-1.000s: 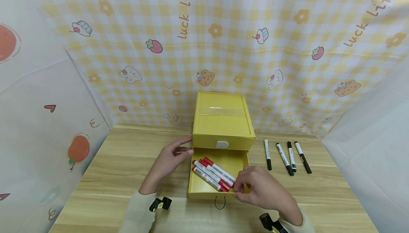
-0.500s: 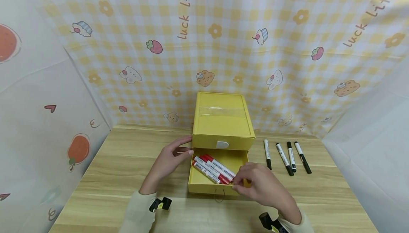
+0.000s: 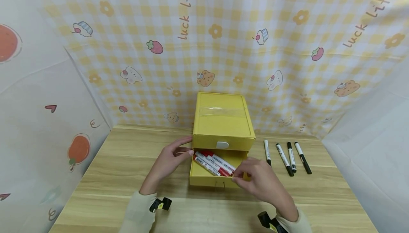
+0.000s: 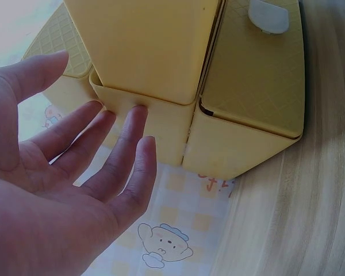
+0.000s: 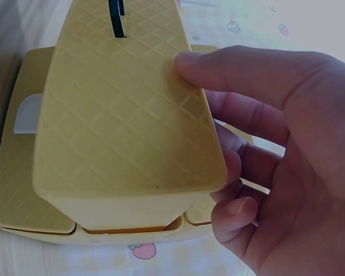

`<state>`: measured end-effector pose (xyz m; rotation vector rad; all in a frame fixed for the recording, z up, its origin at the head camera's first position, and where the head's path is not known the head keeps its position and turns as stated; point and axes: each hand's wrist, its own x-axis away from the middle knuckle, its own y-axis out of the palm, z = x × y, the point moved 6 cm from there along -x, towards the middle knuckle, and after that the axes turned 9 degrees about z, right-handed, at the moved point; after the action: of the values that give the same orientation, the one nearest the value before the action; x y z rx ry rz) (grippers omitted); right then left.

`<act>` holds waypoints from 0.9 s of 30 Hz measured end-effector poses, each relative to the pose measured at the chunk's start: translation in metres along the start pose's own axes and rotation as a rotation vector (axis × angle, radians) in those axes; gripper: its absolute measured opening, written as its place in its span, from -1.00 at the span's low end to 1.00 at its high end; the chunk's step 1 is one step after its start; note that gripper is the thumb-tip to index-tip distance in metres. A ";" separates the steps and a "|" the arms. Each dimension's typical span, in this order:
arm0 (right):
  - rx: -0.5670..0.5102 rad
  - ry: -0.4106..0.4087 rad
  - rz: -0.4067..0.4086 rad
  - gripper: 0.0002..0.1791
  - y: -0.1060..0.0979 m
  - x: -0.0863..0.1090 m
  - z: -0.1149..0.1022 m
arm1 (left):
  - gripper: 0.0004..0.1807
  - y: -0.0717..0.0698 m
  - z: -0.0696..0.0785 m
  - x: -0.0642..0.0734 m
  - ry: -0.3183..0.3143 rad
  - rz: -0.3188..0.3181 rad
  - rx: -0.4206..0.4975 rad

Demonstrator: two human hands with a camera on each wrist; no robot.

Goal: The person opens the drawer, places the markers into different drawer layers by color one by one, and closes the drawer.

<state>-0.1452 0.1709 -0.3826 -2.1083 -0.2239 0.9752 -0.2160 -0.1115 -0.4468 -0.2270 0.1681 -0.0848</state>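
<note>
A yellow drawer (image 3: pixel 211 181) stands part-way out of a small yellow drawer cabinet (image 3: pixel 223 119). Inside it lie several red-capped white markers (image 3: pixel 212 165), slanting side by side. My right hand (image 3: pixel 260 179) holds the drawer's front right corner; in the right wrist view the thumb lies on the patterned front and the fingers are curled along the side. My left hand (image 3: pixel 169 162) has its fingers extended against the cabinet's left side. From the left wrist view, the fingertips (image 4: pixel 139 112) are by the cabinet wall, and the hand holds nothing.
Several black-and-white markers (image 3: pixel 290 158) lie on the wooden table (image 3: pixel 127 169) right of the cabinet. A checked cloth (image 3: pixel 172 70) hangs behind it. The upper drawer has a white tab (image 3: pixel 222 144); a dark loop (image 5: pixel 117 20) is on the lower drawer's front.
The drawer has slid inward toward the cabinet, carrying the red-capped markers, and my right hand has moved forward with it. My left hand has stayed in place.
</note>
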 end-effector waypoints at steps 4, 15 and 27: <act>0.034 0.010 0.042 -0.73 0.001 0.000 0.003 | -0.40 0.000 -0.001 0.001 -0.007 -0.001 0.000; 0.062 0.023 0.117 -0.72 0.002 -0.001 0.006 | -0.39 0.001 -0.001 0.001 -0.012 -0.005 -0.007; 0.047 -0.011 0.160 -0.73 -0.005 -0.004 0.003 | -0.37 0.001 0.000 -0.003 0.007 -0.016 -0.022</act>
<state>-0.1491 0.1742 -0.3780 -2.1025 -0.0378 1.0753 -0.2190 -0.1107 -0.4469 -0.2496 0.1738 -0.0999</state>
